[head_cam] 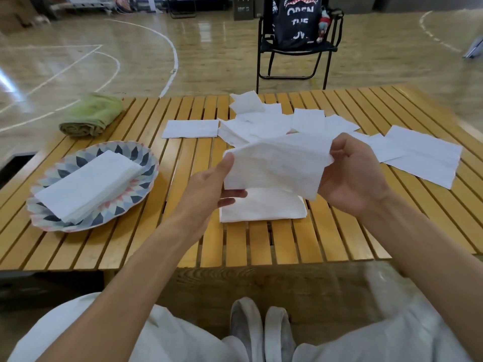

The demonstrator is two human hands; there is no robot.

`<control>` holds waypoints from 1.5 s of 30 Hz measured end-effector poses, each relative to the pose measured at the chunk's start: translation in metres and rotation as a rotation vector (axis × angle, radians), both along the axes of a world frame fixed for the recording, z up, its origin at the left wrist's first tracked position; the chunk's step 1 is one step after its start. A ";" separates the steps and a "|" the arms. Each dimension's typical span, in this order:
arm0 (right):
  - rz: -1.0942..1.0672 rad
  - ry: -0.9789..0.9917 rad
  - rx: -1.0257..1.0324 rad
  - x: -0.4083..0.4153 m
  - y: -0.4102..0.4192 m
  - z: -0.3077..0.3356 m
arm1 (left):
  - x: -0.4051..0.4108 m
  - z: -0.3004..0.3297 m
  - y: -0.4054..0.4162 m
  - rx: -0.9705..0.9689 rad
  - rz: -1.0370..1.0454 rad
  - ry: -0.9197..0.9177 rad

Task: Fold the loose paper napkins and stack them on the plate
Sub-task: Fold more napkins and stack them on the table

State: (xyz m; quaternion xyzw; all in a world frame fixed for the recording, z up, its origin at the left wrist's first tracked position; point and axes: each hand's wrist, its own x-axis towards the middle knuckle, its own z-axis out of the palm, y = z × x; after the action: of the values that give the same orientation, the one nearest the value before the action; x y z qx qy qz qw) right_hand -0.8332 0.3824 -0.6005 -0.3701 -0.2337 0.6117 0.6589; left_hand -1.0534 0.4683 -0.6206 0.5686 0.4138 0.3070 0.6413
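Nearest the camera are the person's white trousers and pale shoes (pixel 261 333), below the near edge of the slatted wooden table (pixel 261 246). Above the table the left hand (pixel 209 184) pinches the left edge of a white napkin (pixel 277 163) between thumb and fingers, and the right hand (pixel 352 176) grips its right edge with curled fingers; the sheet hangs crumpled between them, clear of the tabletop. Directly beneath the held napkin a folded stack (pixel 261 207) lies flat on the slats. Left of that stack sits a patterned plate (pixel 146 163) carrying a pile of folded napkins (pixel 88 184). Beyond the held napkin, loose napkins (pixel 261 118) are scattered over the far half of the table, one flat sheet (pixel 190 128) lying apart to their left and more (pixel 420 158) spread to the right. A rolled green towel (pixel 92 116) rests at the far left corner of the table. Past the table stands a black folding chair (pixel 295 48) holding a dark bag (pixel 298 19) printed "OPEN THE", the rest unreadable.
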 end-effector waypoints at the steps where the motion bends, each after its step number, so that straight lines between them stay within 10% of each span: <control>1: 0.017 0.004 0.012 0.000 -0.001 0.001 | -0.002 0.001 -0.001 -0.026 -0.031 -0.024; 21: 0.067 -0.352 -0.334 -0.006 -0.004 -0.020 | -0.009 0.004 -0.002 -0.063 -0.036 -0.387; 45: -0.268 -0.831 -0.020 -0.012 -0.006 -0.020 | -0.012 -0.009 0.003 0.391 0.121 -0.049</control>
State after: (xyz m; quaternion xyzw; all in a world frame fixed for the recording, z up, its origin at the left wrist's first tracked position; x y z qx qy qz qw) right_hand -0.8454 0.3763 -0.6210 -0.6184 -0.4228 0.3221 0.5789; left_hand -1.0653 0.4709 -0.6298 0.6488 0.3640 0.4329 0.5091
